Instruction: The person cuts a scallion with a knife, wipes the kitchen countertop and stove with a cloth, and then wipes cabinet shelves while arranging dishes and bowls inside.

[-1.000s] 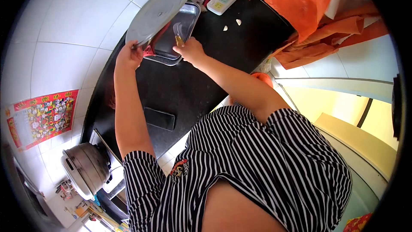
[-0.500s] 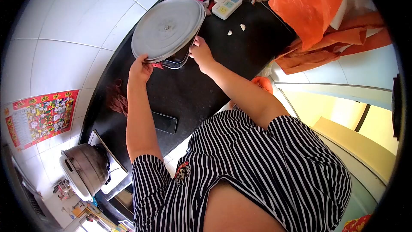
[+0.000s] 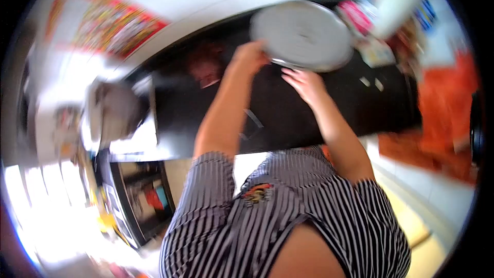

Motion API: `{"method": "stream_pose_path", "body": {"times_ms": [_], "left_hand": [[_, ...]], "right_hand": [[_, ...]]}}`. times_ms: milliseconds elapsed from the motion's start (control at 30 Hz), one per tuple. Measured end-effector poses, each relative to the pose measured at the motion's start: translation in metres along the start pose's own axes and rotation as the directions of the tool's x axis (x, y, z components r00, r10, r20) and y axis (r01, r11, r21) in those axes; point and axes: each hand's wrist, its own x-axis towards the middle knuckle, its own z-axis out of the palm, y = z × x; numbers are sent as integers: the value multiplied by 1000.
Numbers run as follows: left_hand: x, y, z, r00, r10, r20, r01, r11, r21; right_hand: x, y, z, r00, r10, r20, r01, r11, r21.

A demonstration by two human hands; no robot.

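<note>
A round grey metal lid is above the back part of the black counter. My left hand grips its left front edge. Under the front rim is my right hand, fingers stretched out and apart; blur hides whether they touch the lid. Whatever lies beneath the lid is covered. Two small white pieces lie on the counter to the right. A dark phone-like slab rests near my left forearm, smeared by motion.
At the back right stand a pink and white box and a white power socket block. A dark red cloth lies left of my hands. Farther left is a large pot; orange plastic bags hang at the right.
The view has swung left, so the counter appears more level. My left hand still holds the lid. My right hand's fingers have gone from curled near the dark container to stretched out.
</note>
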Motion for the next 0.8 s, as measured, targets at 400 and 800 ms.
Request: {"method": "stream_pose_path", "body": {"times_ms": [400, 800], "left_hand": [[-105, -25, 2, 791, 92, -605, -21, 992, 124], [-185, -151, -3, 585, 220, -781, 349, 801, 486]], "right_hand": [[-124, -113, -4, 662, 692, -287, -648, 722, 245], [-135, -95, 50, 851, 508, -131, -518, 777, -357]]}}
